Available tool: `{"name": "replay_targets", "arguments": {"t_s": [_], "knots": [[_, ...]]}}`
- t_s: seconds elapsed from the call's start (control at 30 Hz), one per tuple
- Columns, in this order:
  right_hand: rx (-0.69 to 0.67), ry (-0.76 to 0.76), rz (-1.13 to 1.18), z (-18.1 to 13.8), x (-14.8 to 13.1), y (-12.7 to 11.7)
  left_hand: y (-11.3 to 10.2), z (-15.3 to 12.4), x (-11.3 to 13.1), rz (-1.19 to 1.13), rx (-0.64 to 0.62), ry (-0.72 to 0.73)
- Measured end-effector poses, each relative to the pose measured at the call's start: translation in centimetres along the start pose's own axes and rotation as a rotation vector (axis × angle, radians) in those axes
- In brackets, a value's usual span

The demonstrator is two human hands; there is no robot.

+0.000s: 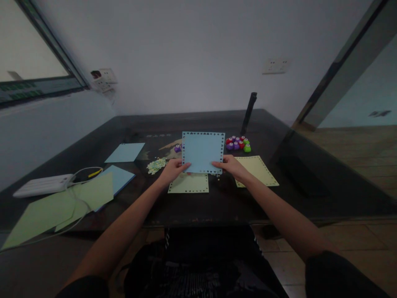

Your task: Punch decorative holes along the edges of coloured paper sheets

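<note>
Dim room: a plain white wall (192, 54) with a socket (275, 66) stands behind a dark glossy table (217, 203), a window (27, 45) admits pale daylight at upper left, and a dark frame (341, 70) borders wooden floor (366, 149) at right, tiles (356, 240) nearer.

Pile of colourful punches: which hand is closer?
Right. The right hand holds the blue sheet by its corner just below the punches; the left hand holds the other corner, farther left.
</note>
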State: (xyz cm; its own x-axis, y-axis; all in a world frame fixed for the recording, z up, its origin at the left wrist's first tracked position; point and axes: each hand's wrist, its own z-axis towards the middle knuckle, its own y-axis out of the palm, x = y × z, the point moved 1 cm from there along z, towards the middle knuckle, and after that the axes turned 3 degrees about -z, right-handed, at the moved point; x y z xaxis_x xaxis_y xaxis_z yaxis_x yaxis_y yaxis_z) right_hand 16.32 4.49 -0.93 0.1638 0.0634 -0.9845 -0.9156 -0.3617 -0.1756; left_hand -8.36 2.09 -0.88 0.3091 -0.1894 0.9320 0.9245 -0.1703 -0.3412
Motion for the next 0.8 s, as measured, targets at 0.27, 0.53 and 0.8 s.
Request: {"name": "replay_targets", "arguments": {"t_s": [0.27, 0.53, 0.8], "knots": [[0.032, 0.027, -0.001, 0.1, 0.2, -0.2, 0.4, 0.1, 0.2, 0.075, -0.065, 0.051], [0.189, -0.03, 0.057, 0.8, 0.3, -2.3, 0.4, 0.2, -0.3, 0.197, -0.027, 0.073], [0.252, -0.056, 0.096, 0.5, -0.1, -3.1, -3.5, 4.4, -1.8, 0.382, 0.253, 0.087]]}}
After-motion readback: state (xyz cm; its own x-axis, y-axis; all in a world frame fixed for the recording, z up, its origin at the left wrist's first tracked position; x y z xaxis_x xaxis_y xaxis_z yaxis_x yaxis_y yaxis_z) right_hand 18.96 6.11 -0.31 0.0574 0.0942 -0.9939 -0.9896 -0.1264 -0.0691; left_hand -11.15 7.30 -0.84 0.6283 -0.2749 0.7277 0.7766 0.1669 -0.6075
